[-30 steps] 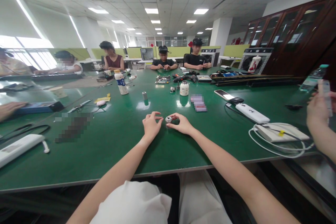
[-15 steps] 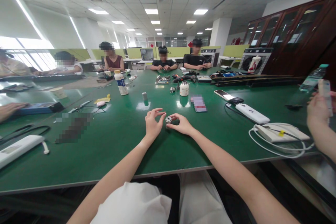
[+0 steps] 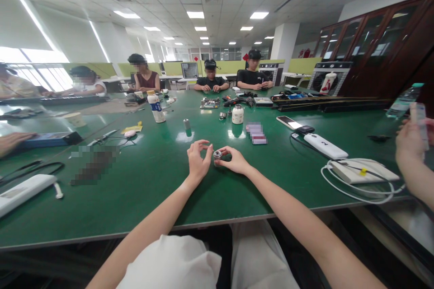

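Observation:
A small silver cylindrical metal part point(image 3: 217, 156) stands near the middle of the green table, a dark bit showing at its top. My right hand point(image 3: 233, 160) grips its side between thumb and fingers. Just left of the part is my left hand point(image 3: 199, 159), its thumb and fingertips drawn together in a pinch. Whatever those tips may hold is too small to make out. Farther off, a grey cylinder point(image 3: 186, 123) stands upright on the table.
Beyond my hands are a white jar point(image 3: 238, 114), a white-and-blue bottle point(image 3: 156, 107) and a circuit board point(image 3: 209, 103). A phone point(image 3: 289, 122), a white power strip point(image 3: 326, 145) and a cabled white box point(image 3: 366, 170) lie right. Several people sit around the table; a person's hands point(image 3: 412, 140) are at far right.
My left thumb and fingertips have shifted slightly left, and the thumb is more upright. The metal part's top looks different, with a dark bit now standing out. My right hand keeps its grip.

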{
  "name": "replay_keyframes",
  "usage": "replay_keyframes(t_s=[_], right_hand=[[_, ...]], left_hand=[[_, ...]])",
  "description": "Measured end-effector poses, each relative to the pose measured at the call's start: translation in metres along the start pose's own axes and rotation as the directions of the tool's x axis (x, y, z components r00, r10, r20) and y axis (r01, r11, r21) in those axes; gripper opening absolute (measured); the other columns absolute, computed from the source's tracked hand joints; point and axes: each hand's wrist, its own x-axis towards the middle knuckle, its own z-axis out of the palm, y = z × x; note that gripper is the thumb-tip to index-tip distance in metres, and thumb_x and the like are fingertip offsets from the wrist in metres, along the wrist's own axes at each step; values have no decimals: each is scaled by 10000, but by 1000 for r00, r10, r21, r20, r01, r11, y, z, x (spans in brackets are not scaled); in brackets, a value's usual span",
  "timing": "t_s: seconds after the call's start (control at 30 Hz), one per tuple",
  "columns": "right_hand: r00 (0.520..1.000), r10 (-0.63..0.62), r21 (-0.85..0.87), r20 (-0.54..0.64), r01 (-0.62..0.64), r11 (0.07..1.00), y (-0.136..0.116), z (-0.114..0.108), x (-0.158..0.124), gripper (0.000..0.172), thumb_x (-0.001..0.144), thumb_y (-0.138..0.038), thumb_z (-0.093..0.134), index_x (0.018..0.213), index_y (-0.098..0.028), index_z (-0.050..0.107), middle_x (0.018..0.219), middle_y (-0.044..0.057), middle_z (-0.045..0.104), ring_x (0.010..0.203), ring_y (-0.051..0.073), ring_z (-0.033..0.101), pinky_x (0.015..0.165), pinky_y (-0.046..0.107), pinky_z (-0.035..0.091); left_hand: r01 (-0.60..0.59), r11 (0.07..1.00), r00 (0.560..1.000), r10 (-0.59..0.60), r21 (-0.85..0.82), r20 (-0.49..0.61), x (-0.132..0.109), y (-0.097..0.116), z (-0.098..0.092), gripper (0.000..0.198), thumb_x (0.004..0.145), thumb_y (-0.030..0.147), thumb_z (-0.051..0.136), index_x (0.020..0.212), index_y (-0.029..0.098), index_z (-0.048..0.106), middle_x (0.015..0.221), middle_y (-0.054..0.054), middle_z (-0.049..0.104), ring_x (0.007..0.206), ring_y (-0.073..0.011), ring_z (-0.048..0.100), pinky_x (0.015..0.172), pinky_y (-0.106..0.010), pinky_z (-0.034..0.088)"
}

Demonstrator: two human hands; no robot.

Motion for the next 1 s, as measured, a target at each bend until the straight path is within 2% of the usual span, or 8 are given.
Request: replay_keyframes(t_s=[0.1,0.27,0.37,0.43,0.6,0.83,0.9,1.0], right_hand=[[1000,0,0,-1,0,1000,1,0,0,395,712,-362,837,1046,-235,668,991,23,747,994,201,693,964,381,496],[1000,6,-3,3,-6,1000,2,1,0,386,726,-346,823,1055,-230,657,968,23,745,1002,207,689,953,386,498],[1000,4,20,2,-4,1000,1,0,0,414,713,-344,833,1068,-226,655,967,28,744,994,210,693,937,381,504],[1000,0,22,7,0,1000,1,0,0,401,717,-346,830,1061,-229,660,971,28,746,1005,213,690,937,381,503],[1000,-5,-6,8,5,1000,1,-1,0,364,734,-344,815,1048,-237,667,984,25,747,1003,209,683,952,388,495],[1000,-5,4,-4,5,1000,3,1,1,392,717,-370,825,1045,-236,659,963,25,742,988,208,688,946,389,501],[1000,0,4,-2,0,1000,2,1,0,402,711,-375,828,1049,-236,659,960,24,741,988,209,686,942,388,503],[1000,0,-3,4,0,1000,1,0,0,376,725,-361,817,1043,-235,663,969,25,743,997,209,680,950,390,497]], left_hand=[[-7,1000,1000,7,-14,6,1,-1,0,197,875,312,630,1050,227,597,911,-46,759,1057,-260,657,1003,-450,410],[-73,996,983,79,-41,164,-1,2,0,238,843,267,659,1076,247,617,979,-40,770,1140,-266,623,1019,-449,403],[-71,997,974,75,-28,214,-2,6,0,232,829,245,658,1060,251,633,1015,-38,768,1136,-266,623,1026,-452,400],[-50,999,979,49,0,196,-2,6,-1,224,824,245,656,1047,250,629,995,-35,768,1110,-266,634,1023,-452,400],[-18,999,998,16,37,57,0,4,-3,224,827,238,643,1045,240,595,867,-26,762,1063,-273,640,996,-451,402],[-55,998,983,54,5,175,-1,5,0,275,817,239,672,1087,258,622,984,-33,781,1089,-259,643,1017,-447,404],[-56,998,985,55,2,163,-2,5,2,251,814,247,684,1059,256,630,965,-33,781,1051,-255,660,1010,-442,409],[-70,998,995,69,3,65,-2,4,3,226,840,274,677,1057,249,618,941,-34,780,1046,-249,665,1017,-435,398]])
